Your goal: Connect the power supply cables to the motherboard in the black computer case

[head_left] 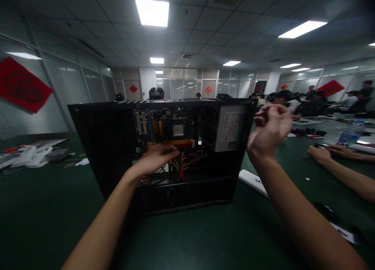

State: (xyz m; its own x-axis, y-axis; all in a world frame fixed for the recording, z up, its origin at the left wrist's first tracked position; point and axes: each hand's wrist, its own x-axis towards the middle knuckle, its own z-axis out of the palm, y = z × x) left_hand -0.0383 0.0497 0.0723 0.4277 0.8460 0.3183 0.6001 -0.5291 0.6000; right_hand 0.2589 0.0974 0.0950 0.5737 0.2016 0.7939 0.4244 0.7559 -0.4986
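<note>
A black computer case stands upright with its side open towards me. Inside are a motherboard, a power supply at the upper right and a bundle of coloured cables. My left hand reaches into the case, its fingers closed together at the lower edge of the motherboard, just above the cables. What lies between those fingertips is hidden. Beside the case's right edge my right hand is raised, fingers curled in towards the thumb and slightly blurred. I cannot make out anything in it.
On the green table, a white strip-shaped object lies right of the case. White and grey parts are heaped at the left. Another person's hands rest at the right, near a plastic bottle. Several people sit farther back.
</note>
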